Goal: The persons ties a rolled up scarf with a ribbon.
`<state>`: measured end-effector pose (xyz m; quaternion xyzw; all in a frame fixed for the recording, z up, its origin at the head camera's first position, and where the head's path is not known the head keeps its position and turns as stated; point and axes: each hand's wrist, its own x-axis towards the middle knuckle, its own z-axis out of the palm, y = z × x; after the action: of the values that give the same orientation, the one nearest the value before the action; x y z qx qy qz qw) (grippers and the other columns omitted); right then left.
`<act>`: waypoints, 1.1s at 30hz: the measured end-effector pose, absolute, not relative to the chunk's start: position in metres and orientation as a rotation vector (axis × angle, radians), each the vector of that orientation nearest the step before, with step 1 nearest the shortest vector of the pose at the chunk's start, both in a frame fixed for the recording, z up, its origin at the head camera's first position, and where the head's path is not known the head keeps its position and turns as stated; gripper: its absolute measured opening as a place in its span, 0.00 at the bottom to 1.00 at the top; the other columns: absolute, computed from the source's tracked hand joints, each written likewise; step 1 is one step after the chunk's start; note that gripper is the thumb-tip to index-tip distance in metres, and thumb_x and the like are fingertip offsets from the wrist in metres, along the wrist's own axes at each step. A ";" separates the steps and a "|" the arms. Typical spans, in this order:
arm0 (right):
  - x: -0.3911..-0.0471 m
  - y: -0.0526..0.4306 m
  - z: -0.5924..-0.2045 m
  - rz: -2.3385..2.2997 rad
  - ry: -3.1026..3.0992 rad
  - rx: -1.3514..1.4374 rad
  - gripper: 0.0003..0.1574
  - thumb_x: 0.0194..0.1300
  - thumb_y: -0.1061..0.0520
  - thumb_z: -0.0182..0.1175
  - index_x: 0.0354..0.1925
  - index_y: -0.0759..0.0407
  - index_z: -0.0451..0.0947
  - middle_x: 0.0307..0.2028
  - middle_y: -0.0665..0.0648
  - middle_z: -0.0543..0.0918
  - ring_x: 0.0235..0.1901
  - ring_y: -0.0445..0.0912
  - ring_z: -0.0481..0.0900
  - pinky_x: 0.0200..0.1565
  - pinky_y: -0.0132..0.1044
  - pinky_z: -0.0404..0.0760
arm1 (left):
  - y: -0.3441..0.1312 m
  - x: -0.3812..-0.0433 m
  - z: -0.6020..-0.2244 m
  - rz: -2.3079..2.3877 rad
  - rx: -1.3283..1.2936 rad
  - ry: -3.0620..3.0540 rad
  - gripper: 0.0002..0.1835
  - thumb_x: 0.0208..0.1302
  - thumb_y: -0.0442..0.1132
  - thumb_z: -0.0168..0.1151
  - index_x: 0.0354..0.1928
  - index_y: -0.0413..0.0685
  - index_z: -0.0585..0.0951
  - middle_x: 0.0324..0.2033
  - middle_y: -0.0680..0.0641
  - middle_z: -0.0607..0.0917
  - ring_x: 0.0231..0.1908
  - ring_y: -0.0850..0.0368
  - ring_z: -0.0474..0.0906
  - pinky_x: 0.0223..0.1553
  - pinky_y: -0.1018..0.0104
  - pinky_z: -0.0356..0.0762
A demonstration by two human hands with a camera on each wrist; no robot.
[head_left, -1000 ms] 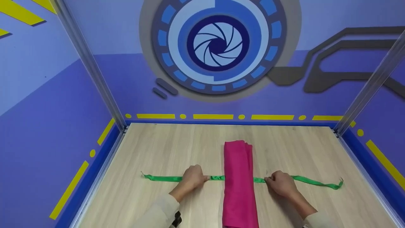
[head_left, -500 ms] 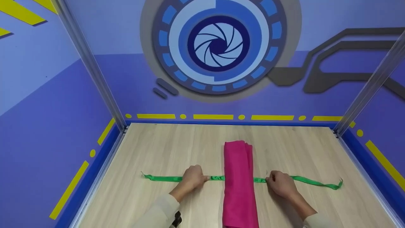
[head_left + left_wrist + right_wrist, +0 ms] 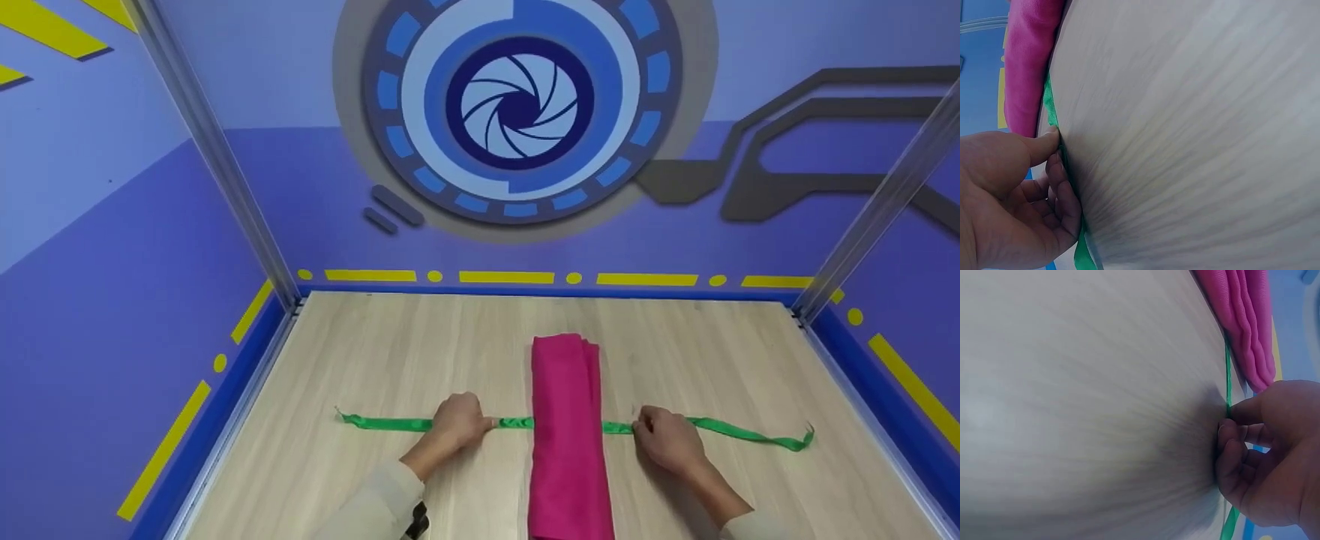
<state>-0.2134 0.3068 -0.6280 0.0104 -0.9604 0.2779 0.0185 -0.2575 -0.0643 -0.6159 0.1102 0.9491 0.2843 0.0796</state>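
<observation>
A folded pink cloth (image 3: 568,435) lies lengthwise on the wooden table, several layers showing at its edge in the right wrist view. Beneath it, crosswise, runs a green ribbon (image 3: 390,424) that comes out on both sides. My left hand (image 3: 456,421) pinches the ribbon left of the cloth, thumb toward the cloth and fingers curled. To the right of the cloth, my right hand (image 3: 670,436) pinches the ribbon between thumb and curled fingers, low at the tabletop. Both loose ribbon ends trail outward past the hands; the right one is twisted near its tip.
The light wooden table (image 3: 420,337) is bounded by a blue back wall (image 3: 285,202) and side walls with yellow dashes. Metal posts (image 3: 225,172) stand at the two back corners.
My right hand has slid very slightly to the right along the ribbon, away from the cloth. The left hand and the cloth stay where they were.
</observation>
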 end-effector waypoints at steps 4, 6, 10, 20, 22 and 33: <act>-0.212 0.307 -0.628 0.857 -2.975 0.023 0.15 0.73 0.62 0.61 0.26 0.55 0.74 0.19 0.48 0.69 0.21 0.43 0.66 0.24 0.38 0.64 | -0.064 -0.258 -0.615 0.840 0.354 2.857 0.31 0.69 0.45 0.73 0.14 0.54 0.64 0.13 0.59 0.57 0.17 0.60 0.56 0.21 0.65 0.57; -0.212 0.307 -0.628 0.854 -2.981 0.012 0.15 0.73 0.61 0.61 0.27 0.55 0.74 0.19 0.49 0.69 0.21 0.43 0.66 0.24 0.38 0.64 | -0.065 -0.257 -0.614 0.846 0.362 2.851 0.30 0.70 0.45 0.73 0.14 0.54 0.65 0.12 0.59 0.59 0.17 0.61 0.57 0.21 0.65 0.58; -0.213 0.307 -0.627 0.822 -3.022 -0.018 0.14 0.74 0.61 0.60 0.28 0.55 0.75 0.20 0.49 0.70 0.21 0.44 0.67 0.25 0.39 0.64 | -0.067 -0.257 -0.610 0.876 0.388 2.820 0.26 0.71 0.44 0.71 0.16 0.53 0.70 0.14 0.58 0.66 0.18 0.62 0.62 0.22 0.65 0.60; -0.216 0.305 -0.625 0.877 -2.980 0.012 0.13 0.73 0.62 0.61 0.28 0.56 0.76 0.21 0.50 0.72 0.23 0.44 0.69 0.26 0.39 0.66 | -0.072 -0.259 -0.605 1.025 0.462 2.783 0.15 0.71 0.38 0.70 0.25 0.48 0.79 0.21 0.56 0.78 0.23 0.63 0.70 0.26 0.68 0.69; -0.217 0.305 -0.624 0.914 -2.944 0.005 0.12 0.73 0.63 0.62 0.29 0.57 0.78 0.22 0.50 0.73 0.23 0.44 0.69 0.26 0.39 0.68 | -0.071 -0.262 -0.602 1.112 0.457 2.768 0.12 0.72 0.37 0.69 0.29 0.46 0.81 0.24 0.55 0.80 0.25 0.63 0.70 0.28 0.68 0.70; -0.221 0.300 -0.612 1.554 -2.691 -0.191 0.09 0.79 0.60 0.59 0.43 0.64 0.84 0.31 0.60 0.85 0.27 0.48 0.81 0.25 0.37 0.81 | -0.054 -0.267 -0.591 1.849 0.161 2.069 0.05 0.79 0.33 0.59 0.46 0.36 0.77 0.44 0.35 0.88 0.44 0.41 0.89 0.44 0.57 0.87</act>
<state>-0.2205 0.3001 -0.6116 -0.0614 -0.8643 0.4991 0.0139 -0.2670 -0.0538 -0.5910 0.0571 0.7322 0.6544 0.1800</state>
